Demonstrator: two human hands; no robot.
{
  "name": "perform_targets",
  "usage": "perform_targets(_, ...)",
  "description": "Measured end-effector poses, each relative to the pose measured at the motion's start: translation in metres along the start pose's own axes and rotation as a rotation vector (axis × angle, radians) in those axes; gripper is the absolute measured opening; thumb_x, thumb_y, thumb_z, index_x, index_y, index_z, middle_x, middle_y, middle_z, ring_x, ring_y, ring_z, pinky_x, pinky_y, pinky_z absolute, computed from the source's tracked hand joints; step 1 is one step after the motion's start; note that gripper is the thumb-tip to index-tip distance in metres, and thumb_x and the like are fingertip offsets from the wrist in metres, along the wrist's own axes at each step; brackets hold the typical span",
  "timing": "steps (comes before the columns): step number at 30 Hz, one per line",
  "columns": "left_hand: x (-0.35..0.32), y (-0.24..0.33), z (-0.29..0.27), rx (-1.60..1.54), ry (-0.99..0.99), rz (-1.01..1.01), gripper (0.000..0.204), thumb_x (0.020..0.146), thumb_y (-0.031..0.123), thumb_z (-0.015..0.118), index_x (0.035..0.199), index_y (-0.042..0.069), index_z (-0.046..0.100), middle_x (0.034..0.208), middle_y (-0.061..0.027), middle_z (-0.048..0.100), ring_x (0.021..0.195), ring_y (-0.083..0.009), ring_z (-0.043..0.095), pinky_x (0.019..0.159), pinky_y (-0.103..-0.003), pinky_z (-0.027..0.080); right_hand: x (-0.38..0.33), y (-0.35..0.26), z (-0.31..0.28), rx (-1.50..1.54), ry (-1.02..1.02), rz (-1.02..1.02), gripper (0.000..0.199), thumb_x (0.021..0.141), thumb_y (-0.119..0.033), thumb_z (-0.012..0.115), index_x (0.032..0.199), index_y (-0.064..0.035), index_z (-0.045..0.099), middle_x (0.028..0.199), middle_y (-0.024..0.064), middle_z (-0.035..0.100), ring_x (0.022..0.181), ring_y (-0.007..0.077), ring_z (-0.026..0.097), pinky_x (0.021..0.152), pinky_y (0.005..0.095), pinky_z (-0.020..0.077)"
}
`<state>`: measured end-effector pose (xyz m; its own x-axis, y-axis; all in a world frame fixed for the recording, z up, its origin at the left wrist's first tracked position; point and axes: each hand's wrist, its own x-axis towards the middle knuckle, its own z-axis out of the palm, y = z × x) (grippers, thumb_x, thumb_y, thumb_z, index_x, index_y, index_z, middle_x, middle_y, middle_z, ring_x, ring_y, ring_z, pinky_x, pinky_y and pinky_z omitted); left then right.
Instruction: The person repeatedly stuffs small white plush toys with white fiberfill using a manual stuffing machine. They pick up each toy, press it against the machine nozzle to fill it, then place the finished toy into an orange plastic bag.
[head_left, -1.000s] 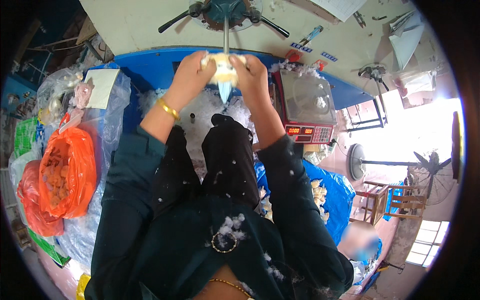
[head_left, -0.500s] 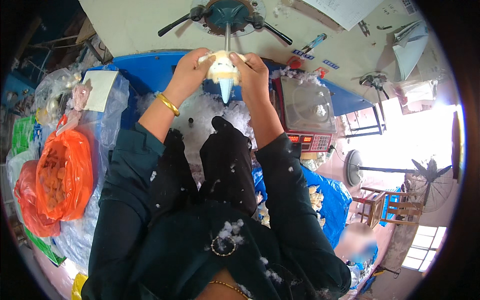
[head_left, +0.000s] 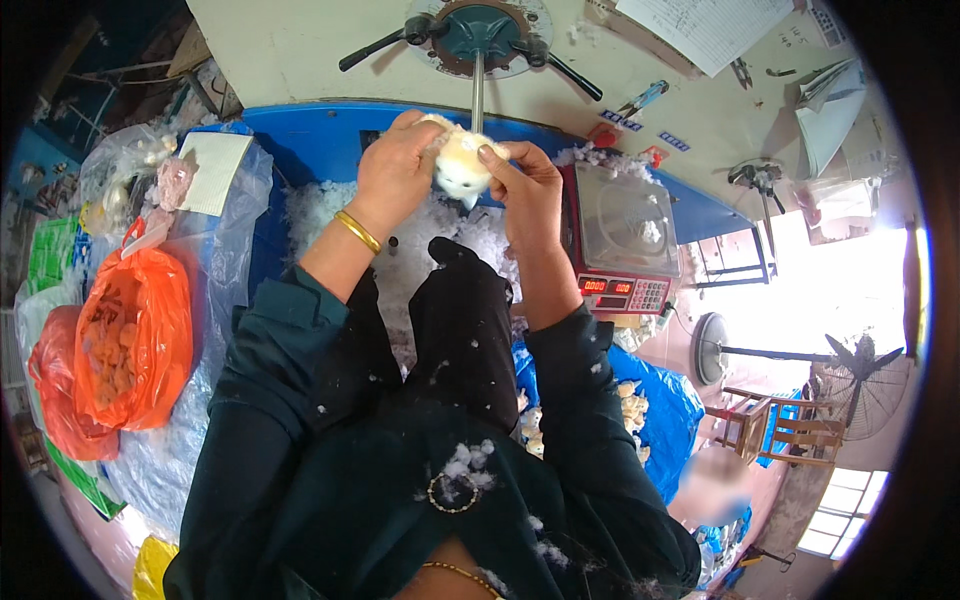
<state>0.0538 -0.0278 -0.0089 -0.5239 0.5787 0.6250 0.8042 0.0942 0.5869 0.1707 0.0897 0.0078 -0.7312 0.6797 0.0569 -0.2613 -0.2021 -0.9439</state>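
Here's a small, rounded, cream-and-yellow plush toy [head_left: 462, 163], fluffy, whitish lower down with dark specks, pinched between left grip [head_left: 398, 165] and right grip [head_left: 528, 188]!

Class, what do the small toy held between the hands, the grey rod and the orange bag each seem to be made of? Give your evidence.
The toy looks like matte plush fabric: its cream-and-white surface is fuzzy. The rod is probably smooth metal, given its bright sheen. The orange bag seems thin, glossy plastic: it creases and catches highlights.
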Motion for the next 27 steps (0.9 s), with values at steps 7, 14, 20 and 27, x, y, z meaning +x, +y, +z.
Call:
perform_targets(7,-0.004,0.008,-0.009,0.000,-0.032,0.000,0.013,0.085,0.008,0.056,0.096,0.008,0.063,0.095,-0.0104,0.064,0.098,-0.0317,0.059,0.073,-0.039,0.050,0.010,0.006,-0.014,0.048,-0.004,0.020,0.010,0.078,-0.005,0.074,0.078,-0.0035,0.064,0.067,0.0006,0.059,0.052,0.0042,0.045,0.046,0.0189,0.0338)
perform_targets(14,-0.008,0.028,-0.004,-0.021,-0.077,-0.048,0.009,0.086,0.013,0.057,0.092,0.008,0.061,0.093,-0.0118,0.059,0.080,-0.0337,0.059,0.066,-0.041,0.048,0.048,-0.001,-0.035,0.122,-0.106,0.170,0.007,0.080,-0.006,0.072,0.080,-0.0048,0.065,0.070,0.0013,0.062,0.053,0.0059,0.051,0.045,0.0188,0.0346)
perform_targets(20,-0.005,0.000,-0.001,0.091,0.022,0.022,0.009,0.085,0.013,0.058,0.093,0.010,0.061,0.093,-0.0114,0.059,0.077,-0.0341,0.059,0.063,-0.043,0.047,0.012,-0.003,-0.017,0.047,-0.094,-0.002,0.014,0.076,-0.004,0.076,0.079,-0.0046,0.062,0.071,0.0001,0.059,0.052,0.0036,0.044,0.045,0.0181,0.0314)
perform_targets(27,-0.017,0.018,-0.014,0.091,-0.082,0.000,0.009,0.085,0.012,0.058,0.093,0.009,0.061,0.093,-0.0112,0.060,0.078,-0.0323,0.060,0.063,-0.041,0.048,-0.007,-0.001,-0.022,0.026,-0.077,-0.023,0.012,0.078,-0.005,0.073,0.079,-0.0059,0.061,0.071,-0.0011,0.057,0.053,0.0037,0.044,0.045,0.0190,0.0318)
